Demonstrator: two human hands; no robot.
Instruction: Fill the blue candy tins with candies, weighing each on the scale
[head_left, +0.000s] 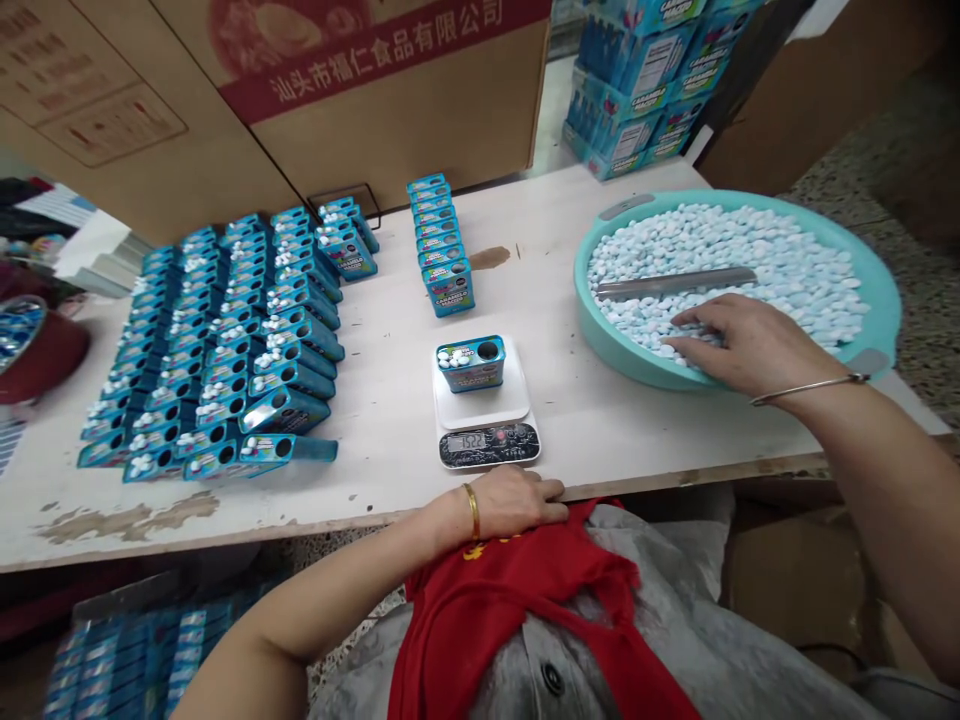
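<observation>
My right hand (739,345) touches the pale blue and white candies (720,235) near the front of a wide turquoise basin (630,362). Its thumb and fingers are apart, and no candy shows between them. A metal strip like a scoop or ruler (679,283) lies on the candies just beyond the fingers. My left hand (514,500) rests at the table's front edge against a red apron (495,590), fingers loosely stretched out and holding nothing. Just beyond it, a white digital scale (487,410) bears an upright blue candy tin (474,367), with several candies on its top beside a dark round hole.
Rows of similar blue tins (225,340) fill the table's left side, many topped with candies. A shorter row (442,240) stands behind the scale. Large cardboard boxes (420,120) line the back. Packed blue cartons (630,90) are stacked behind the basin. A red bowl (56,350) sits far left.
</observation>
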